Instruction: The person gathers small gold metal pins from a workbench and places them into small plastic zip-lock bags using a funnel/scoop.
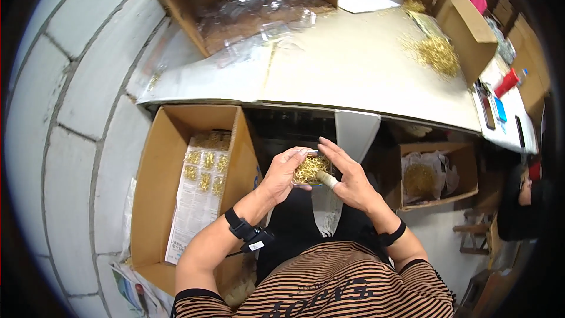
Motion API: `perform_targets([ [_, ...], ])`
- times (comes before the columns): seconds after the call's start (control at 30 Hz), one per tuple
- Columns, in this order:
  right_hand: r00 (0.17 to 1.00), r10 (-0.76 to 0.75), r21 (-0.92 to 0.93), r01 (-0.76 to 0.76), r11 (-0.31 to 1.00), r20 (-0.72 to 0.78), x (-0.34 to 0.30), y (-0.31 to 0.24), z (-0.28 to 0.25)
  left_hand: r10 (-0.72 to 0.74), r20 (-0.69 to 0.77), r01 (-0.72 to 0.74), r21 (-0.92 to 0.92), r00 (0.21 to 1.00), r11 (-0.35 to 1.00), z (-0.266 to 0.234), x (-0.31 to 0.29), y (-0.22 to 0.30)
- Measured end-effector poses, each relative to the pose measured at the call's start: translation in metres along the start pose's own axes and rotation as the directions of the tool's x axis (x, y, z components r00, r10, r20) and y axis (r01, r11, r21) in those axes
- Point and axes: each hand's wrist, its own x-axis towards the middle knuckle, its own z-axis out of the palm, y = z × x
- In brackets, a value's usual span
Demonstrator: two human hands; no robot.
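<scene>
A small clear plastic box (306, 169), full of thin gold-coloured metal pieces, is between my hands in front of my body. My left hand (282, 171) grips its left side, thumb along the upper edge and fingers underneath. My right hand (348, 178) is closed about the right side, its fingers stretched along the far corner. A pale wrapping (326, 179) covers the right thumb, which lies over the gold pieces. What the pieces are exactly is too small to tell.
At left, a deep cardboard box (147, 200) holds several filled clear boxes (206, 168) on printed paper. The table (353, 53) beyond carries a gold heap (438, 56) and a carton of clear plastic boxes (265, 0). Another carton (465, 165) with gold pieces stands right, near a wooden stool (474, 232).
</scene>
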Motion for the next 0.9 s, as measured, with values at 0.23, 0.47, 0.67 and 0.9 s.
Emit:
perform_targets([
  [0.23,0.986,-0.095,-0.404,0.145,0.903,0.14,0.036,-0.035,0.038,0.098,-0.13,-0.1,-0.012,0.987,0.995,-0.042,-0.023,0.027],
  [0.47,0.969,-0.218,-0.276,0.241,0.93,0.114,0.076,-0.06,0.057,0.218,-0.268,-0.238,-0.042,0.938,0.97,-0.084,-0.048,0.055],
  [0.67,0.995,-0.075,-0.14,0.065,0.988,-0.066,0.071,-0.035,0.033,0.351,-0.465,-0.361,0.071,0.813,0.93,-0.148,-0.097,0.057],
  [0.9,0.922,0.232,0.037,-0.232,0.972,-0.31,0.021,0.012,-0.007,0.329,-0.792,-0.271,0.214,0.515,0.939,-0.258,-0.144,0.002],
])
